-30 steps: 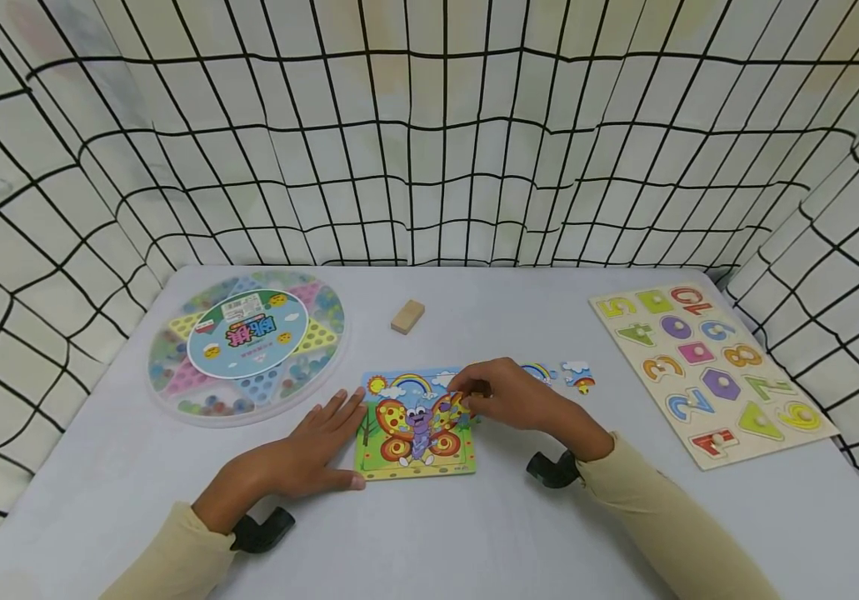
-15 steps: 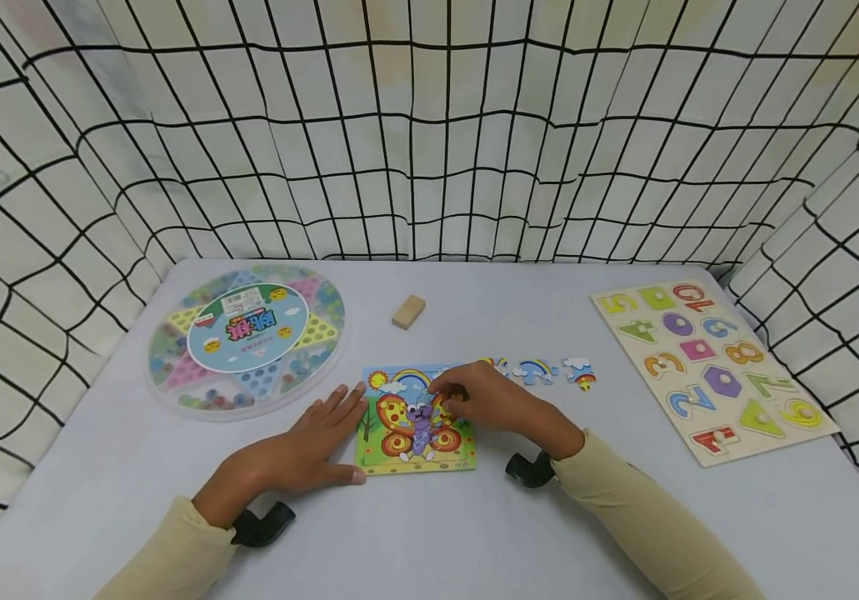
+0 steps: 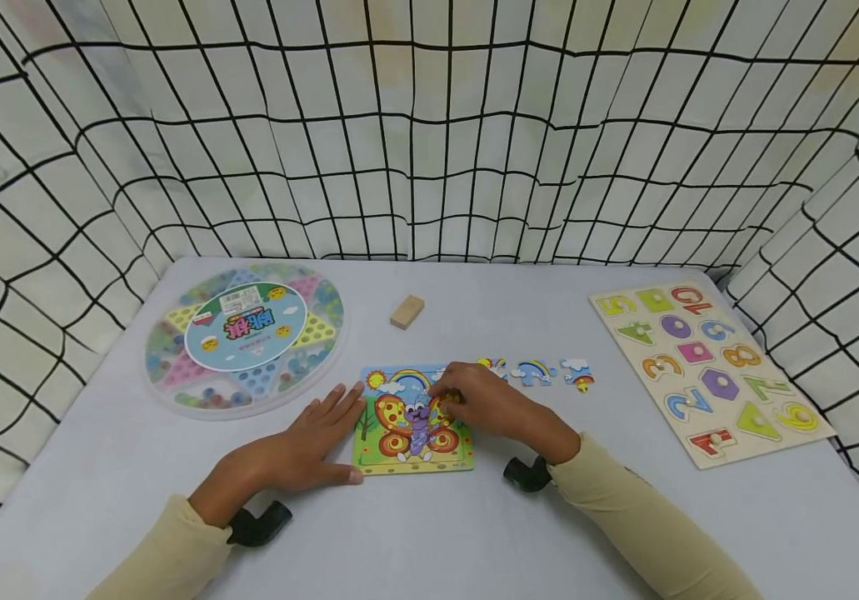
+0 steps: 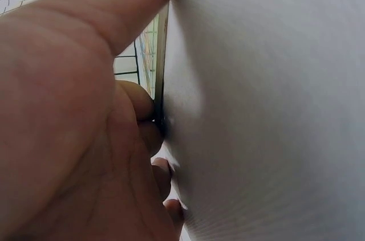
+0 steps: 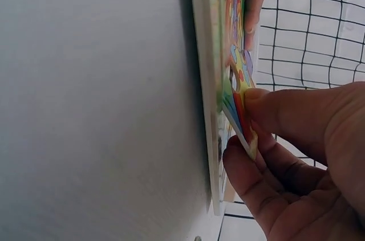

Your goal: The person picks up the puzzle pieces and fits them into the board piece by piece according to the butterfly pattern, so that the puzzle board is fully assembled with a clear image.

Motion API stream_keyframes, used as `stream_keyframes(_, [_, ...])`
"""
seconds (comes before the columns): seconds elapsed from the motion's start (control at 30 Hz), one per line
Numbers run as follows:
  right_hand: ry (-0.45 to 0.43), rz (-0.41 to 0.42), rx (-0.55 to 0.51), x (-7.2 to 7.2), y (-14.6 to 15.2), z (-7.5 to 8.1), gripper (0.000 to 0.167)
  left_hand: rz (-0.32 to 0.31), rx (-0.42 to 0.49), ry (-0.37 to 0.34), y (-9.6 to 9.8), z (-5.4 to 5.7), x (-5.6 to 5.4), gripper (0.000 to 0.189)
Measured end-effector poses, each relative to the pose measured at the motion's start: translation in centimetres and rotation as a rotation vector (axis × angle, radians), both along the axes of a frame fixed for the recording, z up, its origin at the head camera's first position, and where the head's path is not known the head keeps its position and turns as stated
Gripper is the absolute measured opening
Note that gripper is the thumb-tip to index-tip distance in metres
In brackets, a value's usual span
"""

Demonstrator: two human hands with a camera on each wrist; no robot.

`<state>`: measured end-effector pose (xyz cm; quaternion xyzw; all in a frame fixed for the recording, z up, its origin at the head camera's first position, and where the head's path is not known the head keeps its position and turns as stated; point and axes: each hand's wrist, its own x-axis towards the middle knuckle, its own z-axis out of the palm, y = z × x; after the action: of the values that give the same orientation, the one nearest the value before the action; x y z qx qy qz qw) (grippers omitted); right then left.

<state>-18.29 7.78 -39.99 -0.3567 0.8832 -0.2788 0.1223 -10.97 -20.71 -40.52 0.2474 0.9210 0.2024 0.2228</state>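
A butterfly jigsaw puzzle (image 3: 416, 433) lies on the white table in the head view. My left hand (image 3: 300, 446) rests at its left edge with fingers straight, the thumb near the lower left corner. In the left wrist view, the left fingers (image 4: 137, 101) lie against the board's edge. Over the upper right part of the puzzle, my right hand (image 3: 492, 402) pinches a puzzle piece (image 5: 242, 101) between thumb and fingers. The piece is tilted, with one edge raised off the board, as the right wrist view shows. From above, the right hand mostly hides it.
Loose puzzle pieces (image 3: 534, 372) lie in a row right of the board. A small wooden block (image 3: 407, 312) is behind it. At left sits a round marble game board (image 3: 245, 337); at right, a number-and-shape board (image 3: 706, 371). Black-lined netting (image 3: 429, 150) surrounds the table.
My right hand has moved left, farther over the board, with the puzzle piece, exposing more of the loose pieces. In the last half second it barely shifts. My left hand stays put.
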Motion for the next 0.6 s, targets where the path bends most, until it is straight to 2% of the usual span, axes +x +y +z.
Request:
stream_keyframes(0.3, [0.069, 0.053, -0.002, -0.20, 0.05, -0.69, 0.022, -0.004, 0.035, -0.001, -0.03, 0.30, 0.11, 0.100])
stream_keyframes(0.6, [0.056, 0.048, 0.029, -0.31, -0.01, -0.65, 0.022, 0.000, 0.049, -0.002, 0.11, 0.48, 0.11, 0.100])
